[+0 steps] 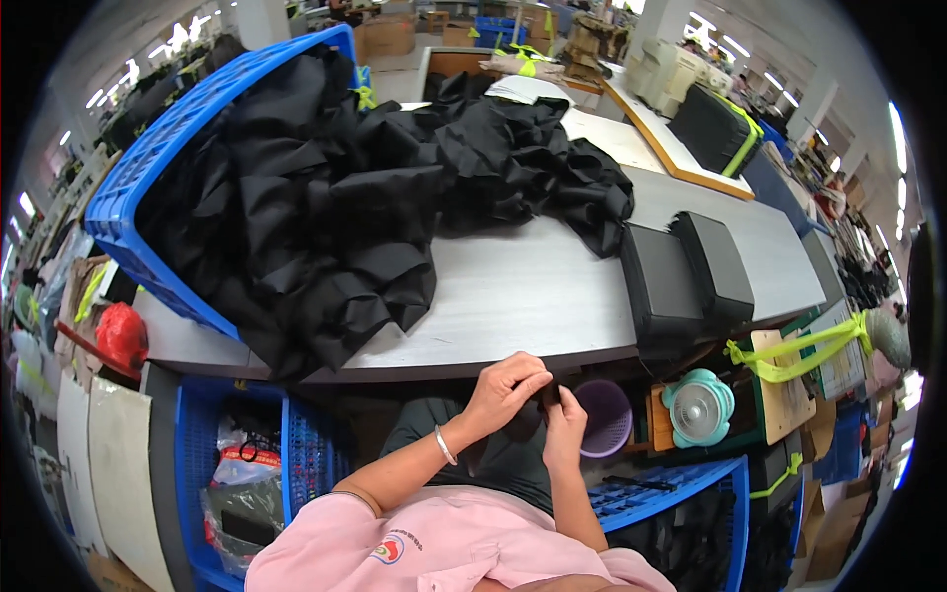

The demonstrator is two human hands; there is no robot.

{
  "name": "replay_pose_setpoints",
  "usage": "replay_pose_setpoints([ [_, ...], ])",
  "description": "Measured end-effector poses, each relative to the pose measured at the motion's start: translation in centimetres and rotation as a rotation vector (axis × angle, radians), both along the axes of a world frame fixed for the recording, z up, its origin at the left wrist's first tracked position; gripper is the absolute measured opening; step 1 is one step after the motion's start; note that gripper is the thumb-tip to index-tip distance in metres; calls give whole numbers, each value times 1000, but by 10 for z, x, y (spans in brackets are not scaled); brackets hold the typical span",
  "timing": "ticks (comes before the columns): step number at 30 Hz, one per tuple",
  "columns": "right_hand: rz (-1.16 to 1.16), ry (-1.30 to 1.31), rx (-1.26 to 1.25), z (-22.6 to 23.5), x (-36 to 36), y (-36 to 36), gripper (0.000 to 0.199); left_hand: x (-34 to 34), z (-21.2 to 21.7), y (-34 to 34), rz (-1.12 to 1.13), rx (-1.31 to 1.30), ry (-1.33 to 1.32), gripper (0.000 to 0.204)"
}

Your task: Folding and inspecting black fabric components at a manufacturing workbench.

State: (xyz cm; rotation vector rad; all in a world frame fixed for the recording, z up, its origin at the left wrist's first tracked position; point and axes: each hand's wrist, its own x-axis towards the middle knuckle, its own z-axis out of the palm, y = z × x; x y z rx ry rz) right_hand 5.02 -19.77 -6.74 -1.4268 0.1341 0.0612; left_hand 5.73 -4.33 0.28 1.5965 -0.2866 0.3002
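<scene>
Just off the front edge of the table, above my lap, my two hands meet. My left hand (501, 392) is closed, its fingertips pinching a small piece of black fabric (548, 392). Close beside it, my right hand (565, 426) grips the same piece with its thumb upward. Most of the piece is hidden by the fingers and blends into my dark trousers. Beyond my hands, a large heap of crumpled black fabric (335, 212) spills over the table from a tipped blue crate (113, 212). Two neat stacks of black pieces (663, 286) lie to the right.
The pale grey table (513, 286) spans the front. A blue crate with bags (192, 434) stands at left; another blue crate (735, 533) holds black pieces at right. Under the table edge are a purple bin (604, 419) and a teal fan (698, 407). A red bundle (121, 335) sits far left.
</scene>
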Motion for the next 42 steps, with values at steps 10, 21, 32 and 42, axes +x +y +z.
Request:
replay_pose_setpoints([
  [10, 208, 238, 468, 78, -4, 19, 27, -2, -39, 30, -319, -952, 695, 30],
  [21, 528, 114, -40, -16, -23, 75, 25, -33, -88, 9, -538, -707, 515, 33],
  [32, 86, 387, 357, -28, -31, 47, 24, 17, -31, 20, 8, -451, 84, 40],
  [42, 264, -17, -107, 32, 6, 21, 17, -3, -62, 41, -322, -348, 271, 51],
])
